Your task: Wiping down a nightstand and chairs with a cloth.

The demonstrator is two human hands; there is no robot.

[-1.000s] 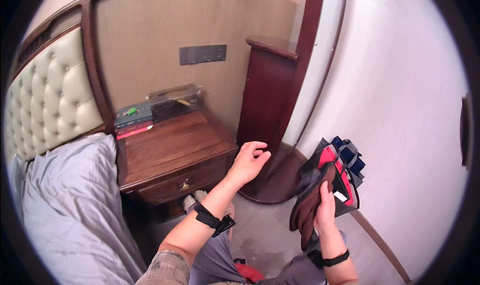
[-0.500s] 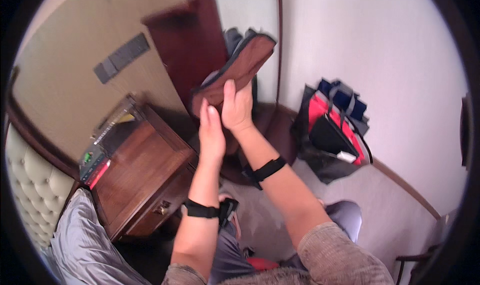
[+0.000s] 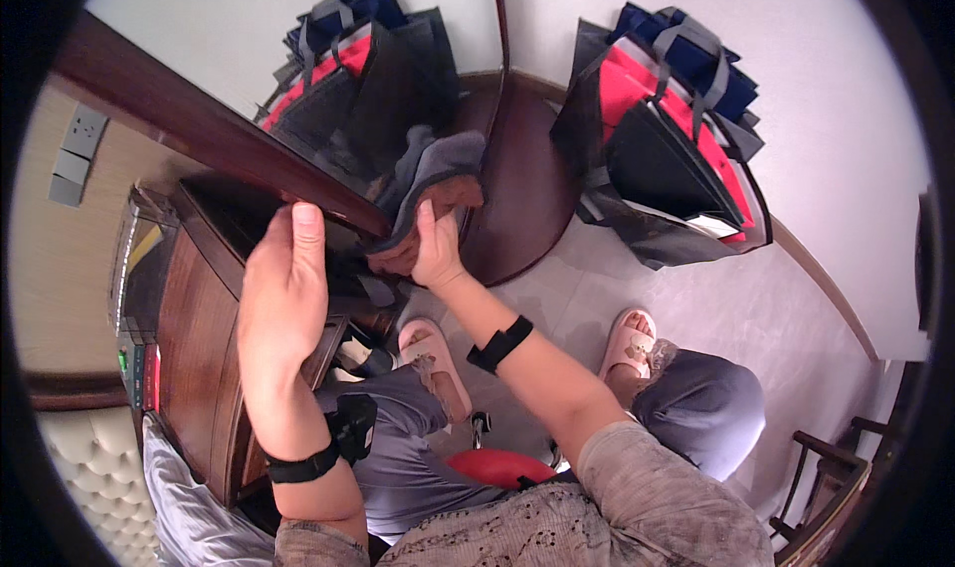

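My right hand (image 3: 436,254) grips the near edge of a floppy cloth piece (image 3: 453,194), its thumb lying against the brown face. The cloth has a dark border, with soft grey material beyond it; its exact kind I cannot make out. It is held up in front of a mirror (image 3: 428,20) with a dark red-brown frame. My left hand (image 3: 284,293) is raised to the left, apart from the cloth, near the wooden bedside cabinet. Its thumb points up and its fingers are stretched, with nothing visible in them.
A large black and red bag (image 3: 676,159) stands right of the mirror, and its reflection shows in the glass. The bedside cabinet (image 3: 189,328) on the left carries books (image 3: 139,373). My feet in pink slippers (image 3: 433,368) are below. A dark wooden rack (image 3: 821,487) stands lower right.
My left hand has let go of the cloth and moved left. The right hand, still gripping it, has come lower and nearer. The view has swung toward the floor and right.
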